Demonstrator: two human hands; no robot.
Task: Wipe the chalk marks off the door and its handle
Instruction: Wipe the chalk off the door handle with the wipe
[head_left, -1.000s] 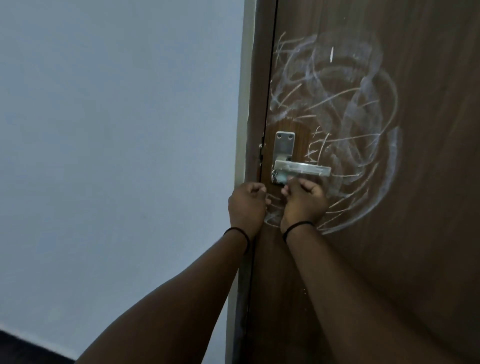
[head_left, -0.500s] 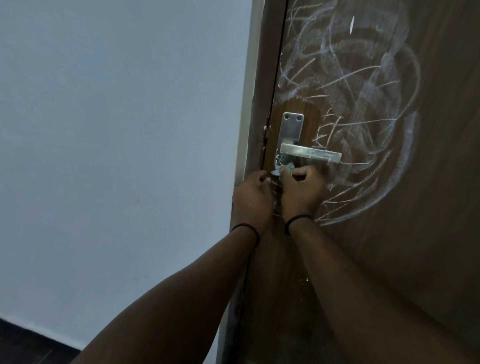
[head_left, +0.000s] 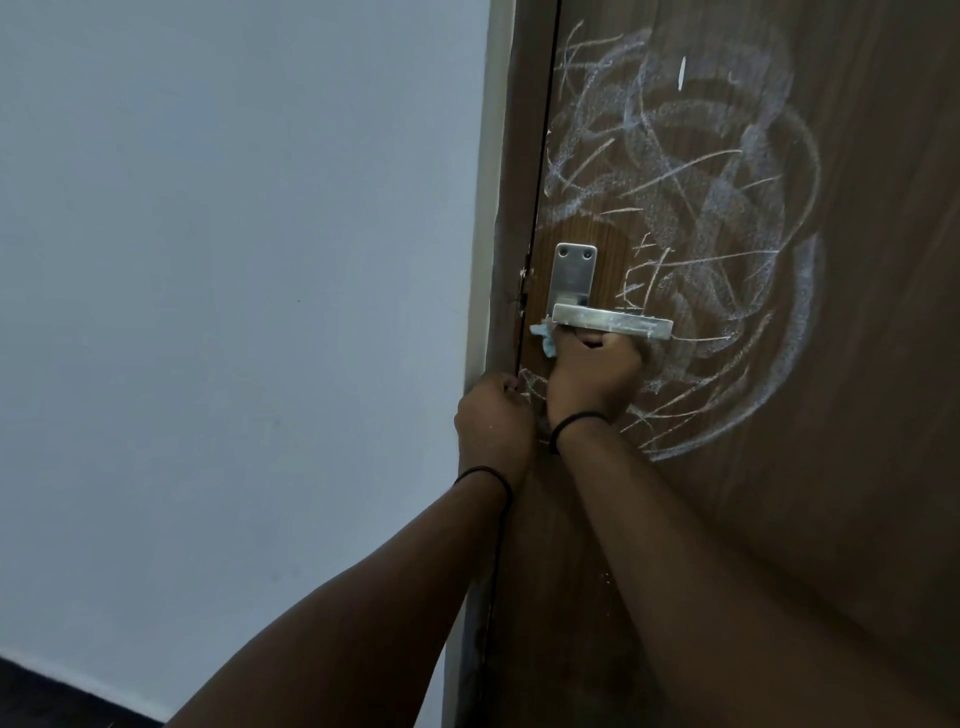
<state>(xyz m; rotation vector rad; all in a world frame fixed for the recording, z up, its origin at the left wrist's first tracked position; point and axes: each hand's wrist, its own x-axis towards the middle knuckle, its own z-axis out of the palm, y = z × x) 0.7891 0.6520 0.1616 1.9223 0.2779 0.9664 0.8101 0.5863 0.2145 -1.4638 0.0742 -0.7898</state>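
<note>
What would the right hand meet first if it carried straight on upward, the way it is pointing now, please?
Most likely the underside of the metal door handle: the right hand, gripping a pale blue cloth, sits directly beneath its lever and seems already against it, though depth is hard to judge.

I seem to be indoors, in a plain room or hallway: a brown wood-grain door (head_left: 857, 364) with a metal lever handle (head_left: 613, 322), pale painted wall (head_left: 234, 312) left, dark floor (head_left: 47, 696).
</note>
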